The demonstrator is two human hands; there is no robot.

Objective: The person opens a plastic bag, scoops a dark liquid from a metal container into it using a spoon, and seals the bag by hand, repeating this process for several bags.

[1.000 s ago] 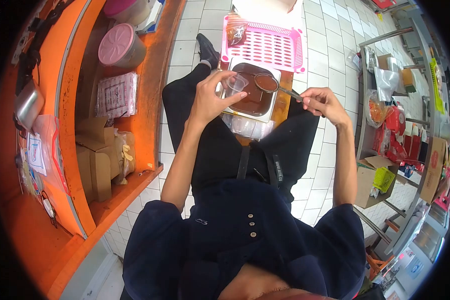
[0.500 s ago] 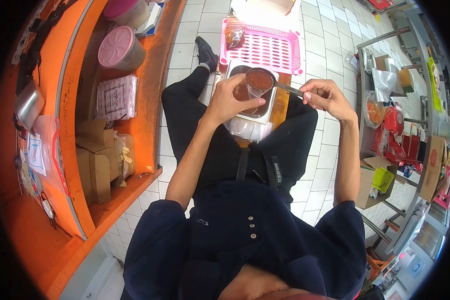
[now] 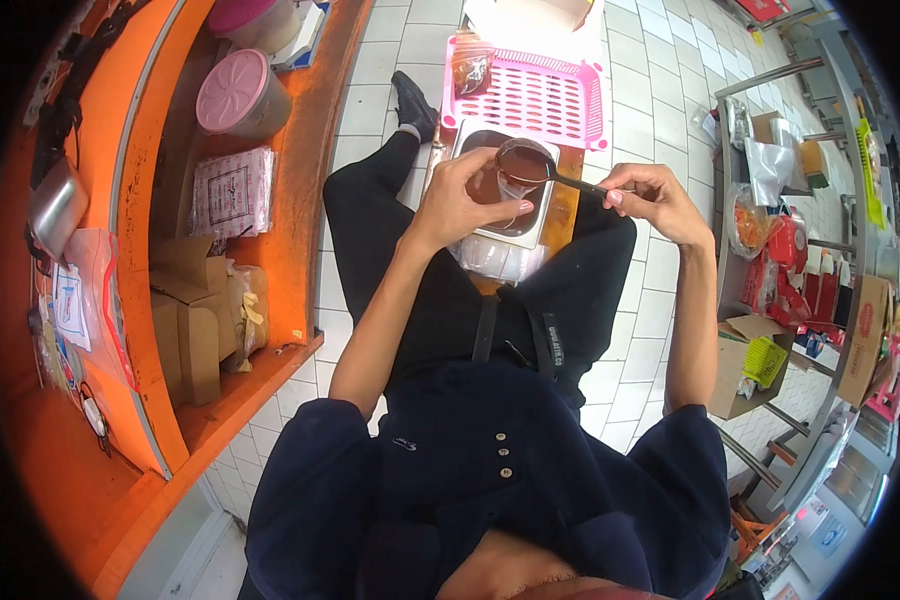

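Your left hand [image 3: 460, 205] is closed around a small clear plastic cup [image 3: 511, 186], holding it just above the rectangular steel pan of brown sauce [image 3: 497, 215]. Your right hand [image 3: 655, 200] pinches the end of a long-handled metal ladle [image 3: 523, 162]. Its handle runs from that grip leftward to the bowl, which sits tilted right over the cup's mouth. The cup lies left of your right hand, and your left hand is the nearer one. A pink slotted plastic tray [image 3: 530, 95] lies just beyond the pan.
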